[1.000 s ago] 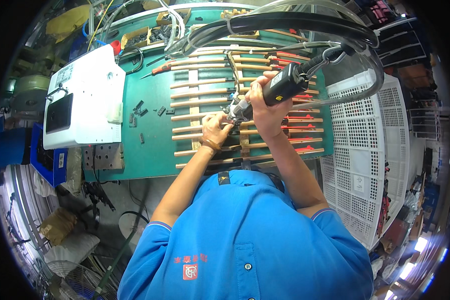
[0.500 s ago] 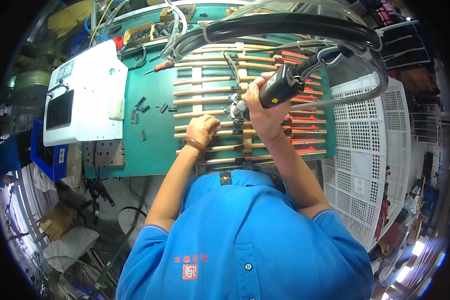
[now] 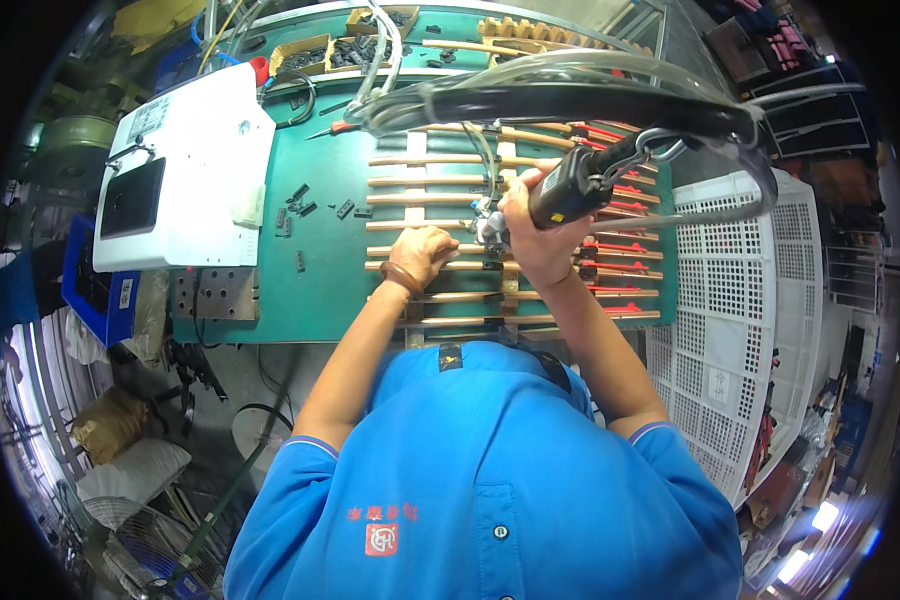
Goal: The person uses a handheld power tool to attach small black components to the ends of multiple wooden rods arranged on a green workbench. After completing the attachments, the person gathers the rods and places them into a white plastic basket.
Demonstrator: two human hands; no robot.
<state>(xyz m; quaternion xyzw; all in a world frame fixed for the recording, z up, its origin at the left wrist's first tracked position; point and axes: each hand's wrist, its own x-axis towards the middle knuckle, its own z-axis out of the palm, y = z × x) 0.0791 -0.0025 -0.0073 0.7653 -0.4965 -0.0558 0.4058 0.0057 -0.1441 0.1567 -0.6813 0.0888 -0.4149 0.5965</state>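
Note:
My right hand [image 3: 548, 240] is wrapped round a black power screwdriver [image 3: 567, 188], held at a tilt, with cables and hoses at its back end. The screwdriver's metal nose [image 3: 487, 226] points left, over a row of light wooden rods [image 3: 395, 182] with black fittings on them and red pieces [image 3: 625, 265] at their right ends. My left hand [image 3: 420, 255] rests closed on one rod, left of the nose, fingertips pressed together. Pale cross strips [image 3: 415, 207] run under the rods. The nose hides the exact spot where its tip meets the work.
Loose black fittings [image 3: 301, 208] lie on the green table [image 3: 315, 285], near a red-handled screwdriver [image 3: 340, 128]. A white machine housing [image 3: 200, 150] stands left, white perforated crates [image 3: 715, 300] right. Boxes of black parts [image 3: 300, 57] sit behind. A thick black hose [image 3: 610, 103] arches overhead.
The whole view has shifted, so the table sits slightly right and higher. My hands keep the same holds, and the nose and left hand look slightly nearer. The overhead hose swings and blurs.

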